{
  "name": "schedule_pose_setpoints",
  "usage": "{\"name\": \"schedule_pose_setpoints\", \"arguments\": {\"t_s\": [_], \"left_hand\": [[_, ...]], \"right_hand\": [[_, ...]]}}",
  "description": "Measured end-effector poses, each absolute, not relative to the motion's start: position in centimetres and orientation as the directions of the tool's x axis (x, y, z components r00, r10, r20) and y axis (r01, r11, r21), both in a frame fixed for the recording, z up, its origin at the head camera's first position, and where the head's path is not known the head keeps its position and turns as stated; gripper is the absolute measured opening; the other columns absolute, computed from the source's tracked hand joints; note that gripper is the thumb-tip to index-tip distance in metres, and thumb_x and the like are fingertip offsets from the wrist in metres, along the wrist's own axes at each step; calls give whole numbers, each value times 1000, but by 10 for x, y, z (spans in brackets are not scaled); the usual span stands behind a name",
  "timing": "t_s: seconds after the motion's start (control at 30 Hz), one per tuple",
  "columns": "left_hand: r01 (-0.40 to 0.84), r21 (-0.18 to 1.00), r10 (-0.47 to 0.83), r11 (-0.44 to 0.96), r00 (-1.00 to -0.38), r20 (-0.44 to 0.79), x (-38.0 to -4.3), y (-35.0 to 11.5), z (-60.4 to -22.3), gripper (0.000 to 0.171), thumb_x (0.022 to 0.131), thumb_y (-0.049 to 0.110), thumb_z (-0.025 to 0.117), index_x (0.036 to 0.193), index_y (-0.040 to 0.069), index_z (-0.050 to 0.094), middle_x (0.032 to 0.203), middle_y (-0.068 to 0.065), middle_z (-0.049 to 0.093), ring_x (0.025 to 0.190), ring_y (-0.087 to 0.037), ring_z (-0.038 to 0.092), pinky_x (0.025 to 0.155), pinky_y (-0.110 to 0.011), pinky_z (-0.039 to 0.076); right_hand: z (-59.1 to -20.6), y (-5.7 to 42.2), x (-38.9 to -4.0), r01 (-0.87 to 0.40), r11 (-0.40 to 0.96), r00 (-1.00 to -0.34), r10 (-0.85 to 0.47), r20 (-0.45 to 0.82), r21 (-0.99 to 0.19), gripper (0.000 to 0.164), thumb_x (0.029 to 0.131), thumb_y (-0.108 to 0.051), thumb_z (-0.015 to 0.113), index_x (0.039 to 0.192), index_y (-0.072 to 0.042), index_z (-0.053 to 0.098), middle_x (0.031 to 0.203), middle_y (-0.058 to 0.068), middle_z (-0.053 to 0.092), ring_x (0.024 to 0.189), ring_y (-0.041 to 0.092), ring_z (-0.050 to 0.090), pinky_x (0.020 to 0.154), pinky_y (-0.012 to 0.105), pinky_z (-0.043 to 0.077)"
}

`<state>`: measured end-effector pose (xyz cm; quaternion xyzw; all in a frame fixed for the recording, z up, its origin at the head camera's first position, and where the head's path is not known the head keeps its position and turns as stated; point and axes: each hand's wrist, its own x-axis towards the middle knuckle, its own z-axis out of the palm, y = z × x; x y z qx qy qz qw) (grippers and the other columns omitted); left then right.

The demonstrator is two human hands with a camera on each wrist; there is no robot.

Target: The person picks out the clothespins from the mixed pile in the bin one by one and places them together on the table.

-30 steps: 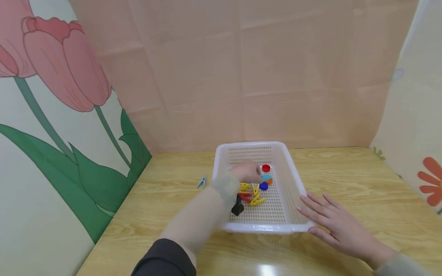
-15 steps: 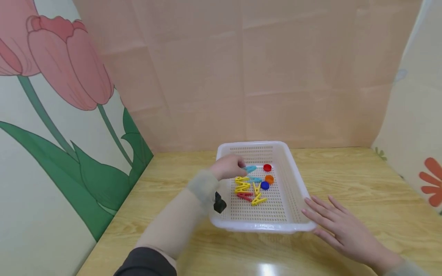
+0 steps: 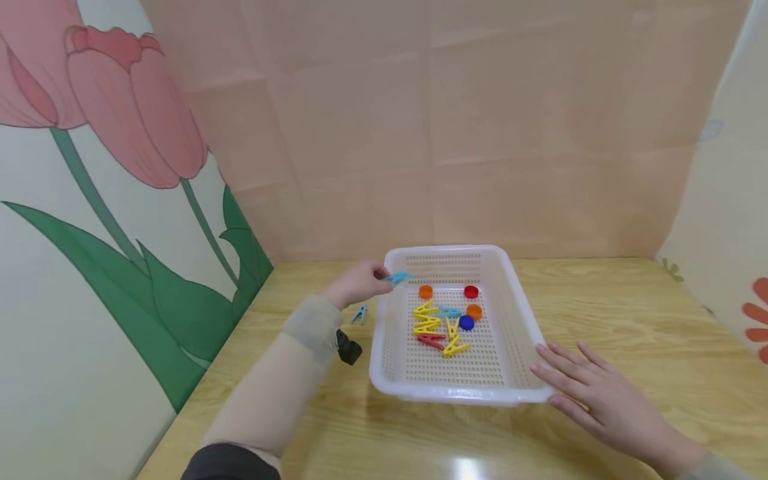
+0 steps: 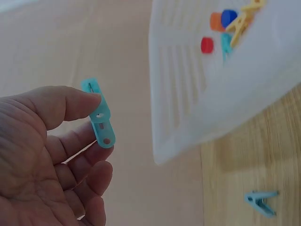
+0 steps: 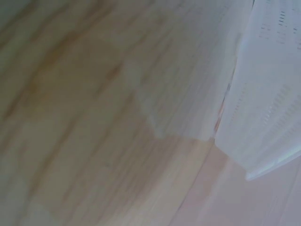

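My left hand (image 3: 357, 283) pinches a light blue clothespin (image 4: 100, 115) between thumb and fingers, just over the left rim of the white perforated basket (image 3: 377, 373). Fingers of my right hand (image 3: 594, 393) lie straight against the basket's near right corner; the right wrist view does not show that hand. Inside the basket lie several yellow clothespins (image 3: 427, 327), a red clothespin (image 3: 431, 341) and another light blue clothespin (image 3: 449, 312). Among them sit a blue cap (image 3: 467, 323), a red cap (image 3: 471, 292) and two orange caps (image 3: 425, 292).
On the wooden table (image 3: 312, 413), left of the basket, lies a pale blue clothespin (image 3: 359, 315). A pinkish sheet (image 3: 360, 133) hangs behind the table. Walls with painted flowers flank it on both sides.
My left hand has lifted a light blue clothespin from inside the basket and moved left to its rim. An orange cap it covered now shows. The right hand stays at the corner.
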<state>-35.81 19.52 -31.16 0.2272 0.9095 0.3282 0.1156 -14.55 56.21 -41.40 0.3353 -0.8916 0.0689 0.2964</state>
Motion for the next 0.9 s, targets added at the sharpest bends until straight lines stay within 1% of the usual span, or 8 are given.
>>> {"name": "schedule_pose_setpoints", "arguments": {"t_s": [0.17,0.4,0.63,0.9], "left_hand": [[270,691,416,670,-908,-48,-364,166,-315,24,90,28,66,105,10,63,104,-5,62,97,-23,58,86,-44,47],[215,679,356,702,-932,-74,-370,136,-327,30,91,32,65,111,10,62,111,-6,61,101,-25,57,87,-45,46],[170,665,304,727,-949,-89,-373,118,-339,32,91,35,65,111,10,62,110,-6,61,98,-24,56,85,-43,46],[105,664,244,740,-962,-119,-377,99,-353,28,93,33,63,109,10,61,109,-8,59,95,-25,53,80,-41,44]], "right_hand": [[-415,562,-146,-648,757,-584,-565,583,84,51,103,-46,35,131,-12,60,140,11,51,140,12,31,116,39,10],[-414,562,-145,-646,758,-587,-572,573,96,52,103,-46,33,131,-11,60,140,14,51,140,14,29,115,35,14],[-413,561,-145,-653,750,-577,-580,575,102,52,103,-45,33,132,-11,60,141,14,50,141,15,29,115,34,15],[-415,563,-146,-659,744,-561,-585,586,111,50,103,-45,35,132,-12,59,141,12,50,141,14,29,115,33,14]]}}
